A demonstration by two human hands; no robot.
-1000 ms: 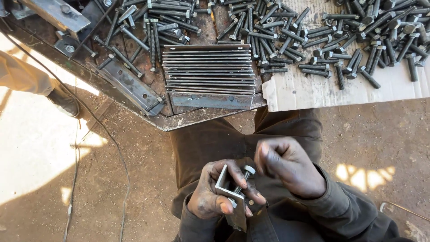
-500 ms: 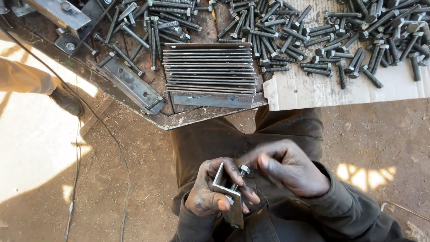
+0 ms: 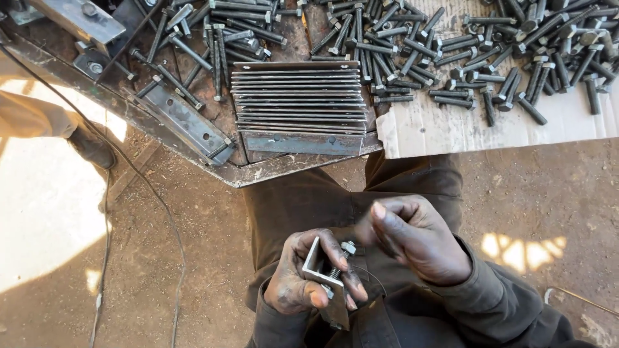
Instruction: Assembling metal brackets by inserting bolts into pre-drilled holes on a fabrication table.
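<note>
Dirt floor (image 3: 193, 258) lay under a workbench (image 3: 258, 171) at twelve o'clock, strewn with bolts (image 3: 451, 58) beside stacked plates (image 3: 298, 96). Left hand (image 3: 309, 280) clenched a metal bracket (image 3: 317, 265) with a bolt (image 3: 340, 259) through it; right hand (image 3: 419, 241), at three o'clock, curled loosely, holding nothing.

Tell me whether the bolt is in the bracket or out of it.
In. The bolt passes through the metal bracket held in the left hand; its head shows on top. The right hand is off it.
</note>
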